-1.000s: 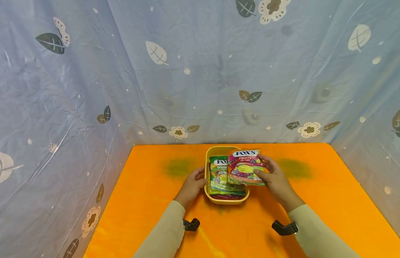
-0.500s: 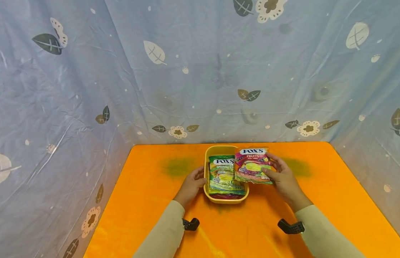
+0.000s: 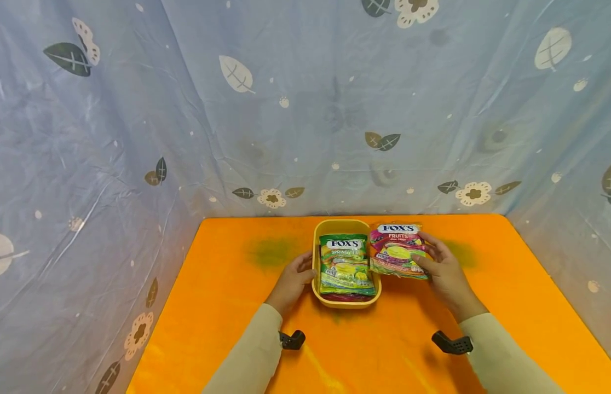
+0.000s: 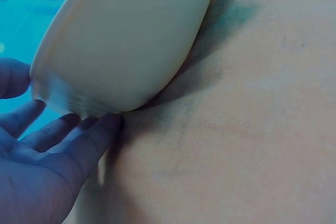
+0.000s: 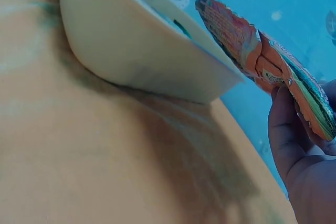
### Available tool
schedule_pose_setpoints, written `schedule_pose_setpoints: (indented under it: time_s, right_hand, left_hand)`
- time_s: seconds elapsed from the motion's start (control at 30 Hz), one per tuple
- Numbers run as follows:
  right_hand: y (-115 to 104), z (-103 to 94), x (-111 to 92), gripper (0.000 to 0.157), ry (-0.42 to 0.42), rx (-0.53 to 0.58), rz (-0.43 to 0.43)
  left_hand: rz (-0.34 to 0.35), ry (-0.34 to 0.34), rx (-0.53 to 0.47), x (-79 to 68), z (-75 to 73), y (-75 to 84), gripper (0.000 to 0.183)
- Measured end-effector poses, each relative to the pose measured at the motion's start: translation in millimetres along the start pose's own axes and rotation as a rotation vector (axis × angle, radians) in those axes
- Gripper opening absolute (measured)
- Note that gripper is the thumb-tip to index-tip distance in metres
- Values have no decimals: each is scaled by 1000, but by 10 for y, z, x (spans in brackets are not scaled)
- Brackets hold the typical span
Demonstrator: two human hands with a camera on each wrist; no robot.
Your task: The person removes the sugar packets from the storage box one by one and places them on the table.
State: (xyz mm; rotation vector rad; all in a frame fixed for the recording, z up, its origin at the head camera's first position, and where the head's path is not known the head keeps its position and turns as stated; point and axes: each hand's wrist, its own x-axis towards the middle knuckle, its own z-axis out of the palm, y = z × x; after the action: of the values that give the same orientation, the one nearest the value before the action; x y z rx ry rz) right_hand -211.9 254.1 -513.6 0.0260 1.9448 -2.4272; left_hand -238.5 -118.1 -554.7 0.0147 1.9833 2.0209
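In the head view, my right hand (image 3: pixel 445 276) pinches a pink and purple Fox's Fruits candy bag (image 3: pixel 396 249) by its right side, thumb on its front. The bag is raised beside the right rim of a yellow plastic tub (image 3: pixel 347 304). Inside the tub lies a green Fox's Spring Tea candy bag (image 3: pixel 344 265), with dark red packaging partly hidden beneath it. My left hand (image 3: pixel 292 283) rests against the tub's left side. Its fairly straight fingers (image 4: pixel 86 148) touch the outer wall in the left wrist view, with another fingertip right at the rim.
The tub stands near the back of an orange-covered table (image 3: pixel 236 306). A blue curtain with leaf and flower prints (image 3: pixel 295 120) encloses the back and both sides. Black wrist devices (image 3: pixel 452 343) sit on both sleeves.
My right hand has moved the Fruits candy bag rightward, from over the tub to beside its right rim, uncovering the Spring Tea bag. My left hand has stayed at the tub's side.
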Motion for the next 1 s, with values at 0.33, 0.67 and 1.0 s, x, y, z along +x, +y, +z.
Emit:
schedule_pose_setpoints:
  time_s: [0.33,0.67,1.0]
  right_hand:
    - [38,-144,32,69,11,16,-7]
    - [101,-328,109,72,3,-49,37]
    - [197,-399,175,70,0,-278,25]
  left_hand:
    - [7,-21,-33,10,-20,-11,60]
    - [5,-31,-55,-4,-28,-11,60]
    - [11,-36,-72,-2,-25,1,60]
